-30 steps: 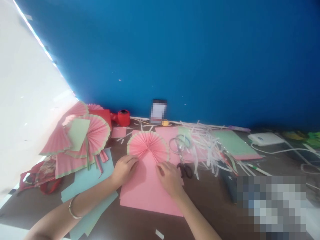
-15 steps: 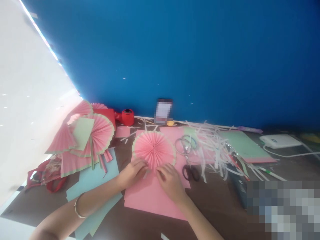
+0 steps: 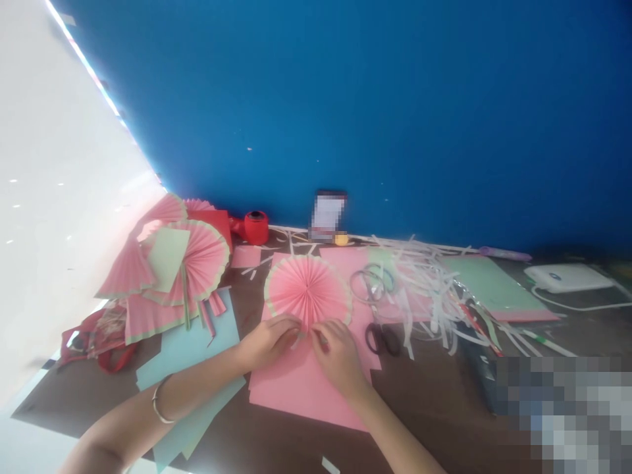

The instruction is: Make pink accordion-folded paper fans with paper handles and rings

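Observation:
A round pleated paper fan (image 3: 307,280), pink with a pale green rim, lies on a stack of pink paper sheets (image 3: 296,392). At its lower edge my left hand (image 3: 275,339) and my right hand (image 3: 338,355) almost meet. Both have bent fingers pinching the pleats, one on each side of the fan's bottom seam. The fingertips partly hide that edge. A bangle circles my left forearm. To the right of the fan, scissors (image 3: 380,339) with dark handles rest partly on pink paper.
Other pleated fans (image 3: 202,260) pile up at the left, beside light blue sheets (image 3: 197,359). A red tape roll (image 3: 256,228) and a phone (image 3: 326,216) are near the blue wall. White paper strips (image 3: 424,283) tangle at the right, near a white cabled device (image 3: 567,278).
My hands have drawn closer together at the fan's lower edge, chiefly the left hand moving right. The whole view has shifted slightly.

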`<action>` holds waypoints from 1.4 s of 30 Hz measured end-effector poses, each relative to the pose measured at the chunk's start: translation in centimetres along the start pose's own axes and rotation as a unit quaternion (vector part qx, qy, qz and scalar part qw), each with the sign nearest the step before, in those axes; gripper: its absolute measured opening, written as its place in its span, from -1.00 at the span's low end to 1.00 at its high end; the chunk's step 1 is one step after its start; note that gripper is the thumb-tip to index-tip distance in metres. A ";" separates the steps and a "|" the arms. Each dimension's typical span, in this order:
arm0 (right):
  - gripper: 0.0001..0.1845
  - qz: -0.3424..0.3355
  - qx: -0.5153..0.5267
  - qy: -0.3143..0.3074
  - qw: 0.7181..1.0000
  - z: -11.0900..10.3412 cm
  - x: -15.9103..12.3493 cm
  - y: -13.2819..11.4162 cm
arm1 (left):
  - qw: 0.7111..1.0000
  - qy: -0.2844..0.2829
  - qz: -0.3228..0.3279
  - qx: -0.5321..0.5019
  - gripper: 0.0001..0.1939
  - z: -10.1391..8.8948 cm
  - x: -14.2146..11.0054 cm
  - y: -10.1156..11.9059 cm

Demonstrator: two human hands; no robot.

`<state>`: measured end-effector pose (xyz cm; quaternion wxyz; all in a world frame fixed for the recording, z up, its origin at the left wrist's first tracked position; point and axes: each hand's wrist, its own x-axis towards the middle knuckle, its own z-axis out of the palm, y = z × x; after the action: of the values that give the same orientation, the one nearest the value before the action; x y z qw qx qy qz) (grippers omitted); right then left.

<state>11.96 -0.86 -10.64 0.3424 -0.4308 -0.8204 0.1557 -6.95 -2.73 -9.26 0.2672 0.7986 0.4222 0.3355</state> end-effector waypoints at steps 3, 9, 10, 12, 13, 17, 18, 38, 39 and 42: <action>-0.84 -0.003 -0.005 -0.010 1.000 -0.1 0.1 -0.2 | 1.000 -0.003 -0.005 -0.006 -0.77 0.2 -0.1 -0.1; -0.86 -0.010 -0.085 -0.008 0.996 -0.2 0.2 -0.4 | 1.000 0.019 0.010 0.003 -0.76 0.7 -0.1 -0.6; -0.86 -0.008 -0.103 -0.010 0.995 -0.2 0.2 -0.4 | 1.000 0.019 0.011 0.005 -0.76 0.7 -0.1 -0.6; -0.87 -0.006 -0.135 -0.018 0.991 -0.3 0.3 -0.5 | 1.000 0.014 0.012 0.005 -0.75 0.7 -0.1 -0.6; -0.88 -0.006 -0.147 -0.022 0.989 -0.4 0.3 -0.6 | 1.000 0.008 0.014 0.002 -0.75 0.6 -0.1 -0.6; -0.89 -0.007 -0.178 -0.026 0.984 -0.5 0.4 -1.1 | 1.000 -0.014 0.024 -0.008 -0.75 0.4 -0.1 -0.4; -0.88 -0.010 -0.183 -0.024 0.983 -0.5 0.4 -1.2 | 1.000 -0.013 0.024 -0.006 -0.75 0.5 -0.1 -0.4; -0.72 -0.112 -0.160 -0.067 0.979 -4.4 1.1 5.3 | 0.965 0.184 -0.128 0.137 -0.70 -4.9 1.5 -6.3; -0.76 -0.094 -0.159 -0.057 0.981 -4.3 1.2 5.5 | 0.970 0.159 -0.121 0.137 -0.70 -4.9 1.4 -6.5; -0.83 -0.074 -0.140 -0.030 0.987 -4.2 1.4 6.0 | 0.979 0.112 -0.107 0.129 -0.74 -4.8 1.4 -6.5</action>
<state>17.85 3.60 -10.33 0.2643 -0.4078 -0.8736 0.0262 -13.21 2.42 -10.40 0.1472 0.7340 0.5723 0.3348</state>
